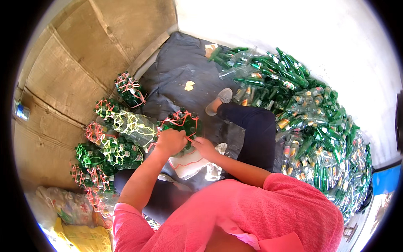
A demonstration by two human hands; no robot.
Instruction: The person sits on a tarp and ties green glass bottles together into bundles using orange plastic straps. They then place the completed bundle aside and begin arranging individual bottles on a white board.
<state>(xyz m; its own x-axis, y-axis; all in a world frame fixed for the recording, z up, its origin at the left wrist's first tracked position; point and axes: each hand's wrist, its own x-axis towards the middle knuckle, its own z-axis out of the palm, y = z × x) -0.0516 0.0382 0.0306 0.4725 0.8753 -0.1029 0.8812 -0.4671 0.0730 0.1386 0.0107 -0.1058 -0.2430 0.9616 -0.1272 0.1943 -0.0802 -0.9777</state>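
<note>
In front of me stands a bundle of green glass bottles, with red plastic strapping wound around the necks. My left hand is closed on the red strapping at the near left side of this bundle. On the near right side, my right hand pinches the strapping between thumb and fingers, close to my left hand. A loose red strand trails over a white sheet or sack below my hands. My hands hide part of the bottles and of the strapping.
Tied bottle bundles line the left side beside a brown panelled wall. A large heap of loose green and clear bottles lies to the right. Dark sheeting covers the floor. A yellow sack lies at the lower left.
</note>
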